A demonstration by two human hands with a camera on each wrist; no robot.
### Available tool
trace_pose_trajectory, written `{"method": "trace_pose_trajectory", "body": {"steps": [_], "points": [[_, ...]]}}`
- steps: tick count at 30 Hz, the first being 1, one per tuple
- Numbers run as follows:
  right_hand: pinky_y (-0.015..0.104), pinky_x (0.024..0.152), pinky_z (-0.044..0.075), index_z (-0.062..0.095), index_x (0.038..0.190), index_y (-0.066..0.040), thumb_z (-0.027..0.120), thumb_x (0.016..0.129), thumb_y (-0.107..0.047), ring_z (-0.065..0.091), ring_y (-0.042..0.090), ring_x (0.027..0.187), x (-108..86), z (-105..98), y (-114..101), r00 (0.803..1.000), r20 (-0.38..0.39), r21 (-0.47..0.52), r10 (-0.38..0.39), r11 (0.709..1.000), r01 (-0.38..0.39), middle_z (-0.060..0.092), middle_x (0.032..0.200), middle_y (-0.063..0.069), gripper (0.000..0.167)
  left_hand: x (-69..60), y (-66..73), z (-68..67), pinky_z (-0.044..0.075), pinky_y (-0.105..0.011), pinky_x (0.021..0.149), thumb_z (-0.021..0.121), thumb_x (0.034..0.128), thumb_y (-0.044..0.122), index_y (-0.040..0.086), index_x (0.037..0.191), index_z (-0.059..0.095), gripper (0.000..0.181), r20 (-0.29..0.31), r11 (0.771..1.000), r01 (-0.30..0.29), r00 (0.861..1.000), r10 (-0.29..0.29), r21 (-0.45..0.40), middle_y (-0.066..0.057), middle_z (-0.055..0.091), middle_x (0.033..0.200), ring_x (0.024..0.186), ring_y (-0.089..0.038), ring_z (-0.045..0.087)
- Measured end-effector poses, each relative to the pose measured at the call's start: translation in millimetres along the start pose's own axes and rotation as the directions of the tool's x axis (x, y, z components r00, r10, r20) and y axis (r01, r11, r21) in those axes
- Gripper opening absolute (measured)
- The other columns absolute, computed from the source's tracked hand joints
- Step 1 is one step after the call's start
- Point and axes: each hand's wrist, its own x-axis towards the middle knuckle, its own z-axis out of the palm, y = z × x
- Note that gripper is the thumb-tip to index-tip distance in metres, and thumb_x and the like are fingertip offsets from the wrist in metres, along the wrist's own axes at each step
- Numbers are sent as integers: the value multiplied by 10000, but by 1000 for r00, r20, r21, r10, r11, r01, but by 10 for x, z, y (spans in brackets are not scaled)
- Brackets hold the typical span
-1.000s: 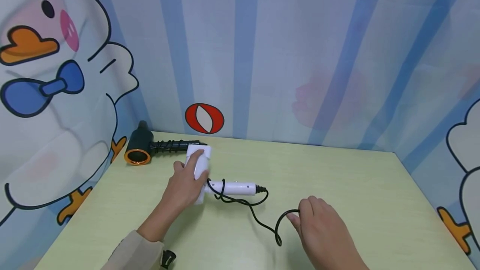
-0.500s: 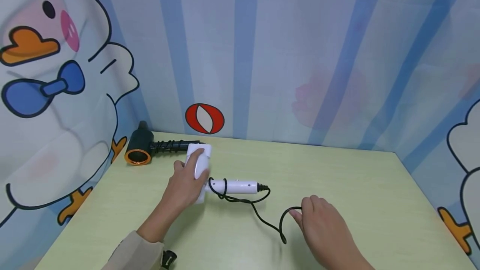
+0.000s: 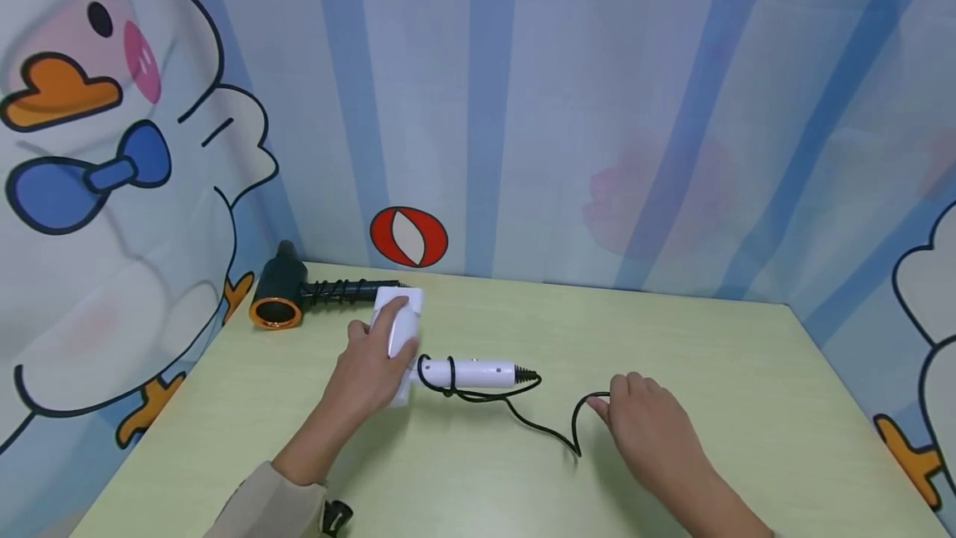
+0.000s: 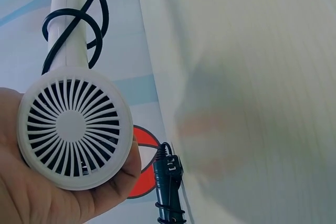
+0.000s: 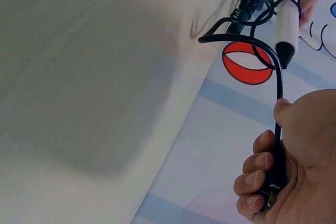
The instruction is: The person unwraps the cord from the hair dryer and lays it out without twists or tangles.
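Note:
My left hand grips the body of a white hair dryer, whose handle points right. The slatted round intake faces the left wrist camera, with fingers behind it. A black cord loops loosely round the handle and runs to my right hand. In the right wrist view, that hand's curled fingers hold the cord's end with its black plug, partly hidden in the palm. The cord between hand and handle sags in a bend.
A black hair dryer with an orange ring lies at the back left of the pale table, its own cord wrapped round its handle. Patterned cloth walls stand along the back and sides.
My right hand has moved right and away from me, drawing the cord with it. The low bend of the cord has shifted right and up. My left hand has barely moved.

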Motion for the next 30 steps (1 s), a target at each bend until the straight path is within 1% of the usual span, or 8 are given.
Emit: {"method": "trace_pose_trajectory", "body": {"steps": [6, 12, 24, 30], "points": [[290, 507, 296, 388, 721, -58, 708, 946, -277, 298, 173, 542, 67, 81, 104, 999, -37, -5, -8, 1000, 7, 306, 635, 29, 448, -13, 3, -2, 531, -375, 619, 573, 1011, 431, 368, 1578, 256, 653, 11, 1000, 16, 1000, -16, -4, -231, 429, 1276, 928, -361, 600], [303, 501, 300, 380, 707, -53, 690, 966, -271, 305, 187, 534, 171, 103, 167, 999, -26, 0, 29, 1000, -29, 308, 627, 42, 459, -19, 5, 0, 557, -414, 657, 575, 1009, 444, 380, 1577, 251, 657, 21, 1000, 28, 999, -28, 5, -232, 430, 1307, 982, -380, 595], [325, 488, 333, 409, 718, -20, 652, 998, -265, 344, 214, 524, 383, 152, 214, 997, -32, -16, 71, 997, -72, 340, 624, 68, 445, -40, 5, 0, 527, -374, 639, 582, 1006, 453, 405, 1574, 255, 658, 41, 999, 35, 999, -35, 9, -210, 429, 1292, 960, -357, 589], [366, 493, 385, 433, 732, -4, 649, 1001, -249, 395, 255, 532, 454, 149, 244, 994, -59, 12, 94, 996, -93, 371, 625, 87, 423, -45, 11, 31, 535, -378, 641, 597, 999, 446, 413, 1571, 260, 665, 53, 999, 45, 998, -45, 12, -202, 431, 1295, 967, -354, 589]]}}
